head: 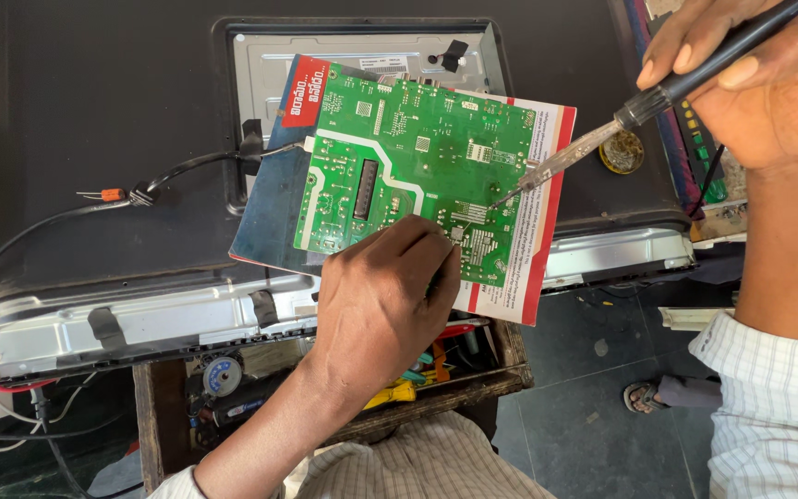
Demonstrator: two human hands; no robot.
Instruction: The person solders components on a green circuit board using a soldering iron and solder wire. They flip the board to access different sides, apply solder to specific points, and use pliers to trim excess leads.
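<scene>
Head view: the green circuit board (pixel 417 166) lies flat on a printed booklet (pixel 533 231), which separates it from the dark panel (pixel 103 111) beneath. The left hand (pixel 380 305) presses on the board's near edge, fingers curled at a small part, steadying it. The right hand (pixel 768 74) grips a soldering iron (pixel 621 125) like a pen, angled so its tip meets the board near those fingers.

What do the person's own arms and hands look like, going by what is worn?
Both hands are bare: no gloves, rings or watch visible on the left hand or the right hand. Both arms wear light sleeves with a fine check pattern, pushed up above bare forearms.
</scene>
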